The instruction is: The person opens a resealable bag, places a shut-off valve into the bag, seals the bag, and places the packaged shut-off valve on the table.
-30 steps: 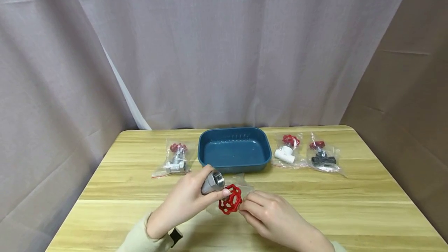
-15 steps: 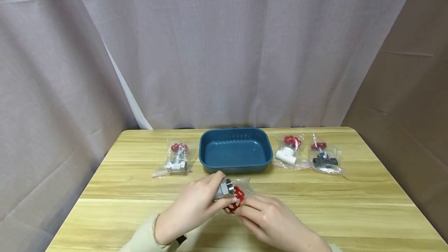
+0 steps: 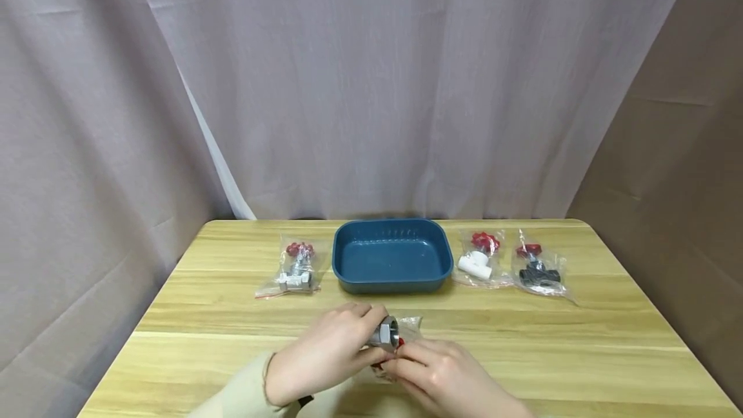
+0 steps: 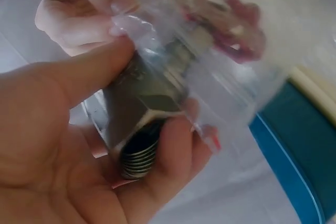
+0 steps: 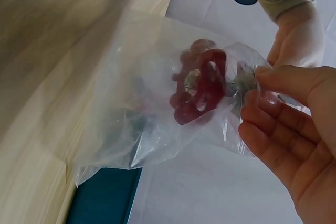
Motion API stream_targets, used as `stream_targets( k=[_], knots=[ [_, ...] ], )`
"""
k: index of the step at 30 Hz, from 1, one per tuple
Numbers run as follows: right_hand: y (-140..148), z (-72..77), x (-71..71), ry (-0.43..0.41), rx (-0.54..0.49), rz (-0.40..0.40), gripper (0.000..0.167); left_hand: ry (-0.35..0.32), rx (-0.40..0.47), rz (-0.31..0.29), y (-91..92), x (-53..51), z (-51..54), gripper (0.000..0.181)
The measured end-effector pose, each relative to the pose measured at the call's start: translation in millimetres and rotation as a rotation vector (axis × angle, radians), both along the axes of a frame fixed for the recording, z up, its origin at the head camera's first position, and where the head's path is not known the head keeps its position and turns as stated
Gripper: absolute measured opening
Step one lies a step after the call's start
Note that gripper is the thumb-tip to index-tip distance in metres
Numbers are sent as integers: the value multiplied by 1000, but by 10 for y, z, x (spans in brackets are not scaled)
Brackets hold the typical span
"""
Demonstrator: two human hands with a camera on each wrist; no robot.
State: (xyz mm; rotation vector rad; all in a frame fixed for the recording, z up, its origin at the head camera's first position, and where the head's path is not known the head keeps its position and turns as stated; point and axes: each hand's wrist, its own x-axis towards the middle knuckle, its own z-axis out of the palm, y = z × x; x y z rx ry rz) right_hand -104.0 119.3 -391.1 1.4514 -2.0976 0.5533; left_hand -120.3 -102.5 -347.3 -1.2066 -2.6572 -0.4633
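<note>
My left hand (image 3: 327,353) grips a metal valve (image 4: 139,90) by its body, the threaded pipe opening facing out in the left wrist view. The valve's red handwheel (image 5: 210,85) lies inside a clear plastic bag (image 5: 113,124), which covers the wheel end. With thumb and fingers my right hand (image 3: 438,373) pinches the bag's edge, close against the left fingers. In the head view the hands hide most of the handwheel and bag.
A blue tray (image 3: 393,288) stands behind the hands. Left of it lies a bagged metal valve (image 3: 297,269). On its right are a bagged white valve (image 3: 476,264) and a bagged dark grey valve (image 3: 540,275). Curtains surround the wooden table (image 3: 191,315).
Both hands have come closer together, and the left has moved right and lower with the valve. The red handwheel, plainly visible before, has slipped into the bag and behind the fingers.
</note>
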Motion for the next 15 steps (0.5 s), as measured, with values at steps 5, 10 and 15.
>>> stream_targets(
  k=[5,10,15],
  knots=[
    [-3,-25,18,18,5,-16,13,-44,38,-32,29,-16,0,26],
    [-7,-25,44,31,-12,-47,13,-121,91,-27,53,-48,-51,26],
    [-8,-14,61,61,-12,-70,18,-172,98,-12,58,-86,-106,27]
  ],
)
